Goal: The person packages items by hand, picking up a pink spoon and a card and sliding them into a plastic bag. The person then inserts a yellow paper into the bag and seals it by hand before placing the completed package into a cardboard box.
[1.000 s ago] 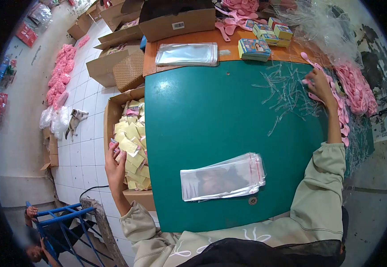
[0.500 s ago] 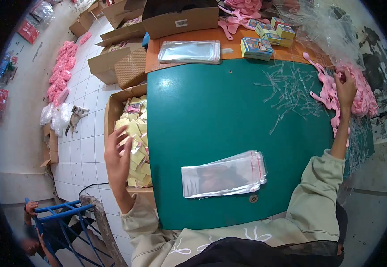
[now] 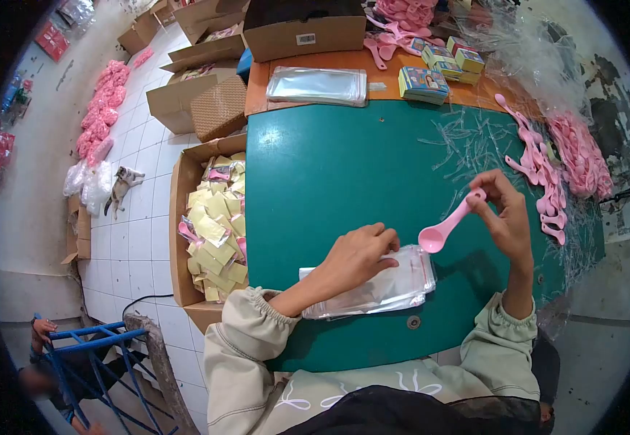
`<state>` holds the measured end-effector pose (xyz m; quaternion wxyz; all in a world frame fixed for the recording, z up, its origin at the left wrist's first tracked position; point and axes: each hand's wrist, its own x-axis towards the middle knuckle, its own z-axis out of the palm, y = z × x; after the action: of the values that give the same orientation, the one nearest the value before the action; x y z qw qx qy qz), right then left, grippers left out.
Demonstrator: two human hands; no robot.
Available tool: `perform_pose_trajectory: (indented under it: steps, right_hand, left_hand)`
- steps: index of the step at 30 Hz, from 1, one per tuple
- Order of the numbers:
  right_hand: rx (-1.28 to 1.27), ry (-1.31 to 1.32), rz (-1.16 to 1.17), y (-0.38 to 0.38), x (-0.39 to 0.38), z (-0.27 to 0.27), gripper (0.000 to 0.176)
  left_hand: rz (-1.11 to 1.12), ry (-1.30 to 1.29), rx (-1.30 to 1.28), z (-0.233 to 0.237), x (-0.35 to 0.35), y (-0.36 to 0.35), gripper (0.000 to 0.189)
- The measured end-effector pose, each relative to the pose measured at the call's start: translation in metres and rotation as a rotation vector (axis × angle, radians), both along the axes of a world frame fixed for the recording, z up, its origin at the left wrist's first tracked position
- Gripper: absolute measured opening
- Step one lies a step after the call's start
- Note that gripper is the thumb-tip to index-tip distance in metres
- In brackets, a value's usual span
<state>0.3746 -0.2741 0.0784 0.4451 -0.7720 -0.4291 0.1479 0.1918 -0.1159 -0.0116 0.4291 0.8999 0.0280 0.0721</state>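
A pink plastic spoon [image 3: 442, 232] is pinched by its handle end in my right hand [image 3: 503, 214], its round bowl pointing down and left. Just below and left of that bowl lies a stack of clear plastic bags [image 3: 402, 283] on the green table. My left hand [image 3: 358, 257] is over the stack, thumb and fingers bent and apart, with nothing visible between them. Whether its fingertips touch the top bag is hard to see. More pink spoons [image 3: 536, 167] lie in a row along the table's right side.
On the left stands a cardboard box [image 3: 184, 181] full of yellow-carded packets. Along the back are another bag stack [image 3: 315, 85], small colourful boxes [image 3: 422, 85] and an open carton [image 3: 304, 40]. Plastic strips [image 3: 467, 141] litter the right. A cat [image 3: 123, 190] and another person [image 3: 43, 333] are at left.
My right hand has come from the spoon pile toward the table's middle, carrying one pink spoon. My left hand has moved right, from beside the carton of packets to over the bags.
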Motion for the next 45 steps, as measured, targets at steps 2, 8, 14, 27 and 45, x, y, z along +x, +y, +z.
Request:
perform_pose_trajectory:
  steps: [2, 8, 14, 27, 45]
  right_hand:
    - [-0.030, 0.085, 0.056, -0.005, -0.004, -0.003, 0.016]
    - [-0.164, -0.008, 0.124, -0.009, -0.018, -0.016, 0.021]
    - [-0.161, -0.054, 0.042, -0.010, -0.015, -0.013, 0.019]
    - [0.303, 0.187, -0.084, 0.031, -0.034, -0.027, 0.025]
    - [-0.090, -0.349, -0.043, 0.148, 0.140, -0.035, 0.043]
  left_hand:
    - [-0.001, 0.039, -0.115, -0.005, 0.002, 0.005, 0.017]
    - [0.022, 0.108, -0.370, 0.003, -0.001, 0.019, 0.013]
    - [0.049, 0.022, -0.883, -0.003, -0.004, 0.029, 0.018]
    - [0.140, 0.077, -0.989, 0.013, -0.003, 0.031, 0.030]
    - [0.207, -0.096, -1.063, 0.048, -0.003, 0.058, 0.037]
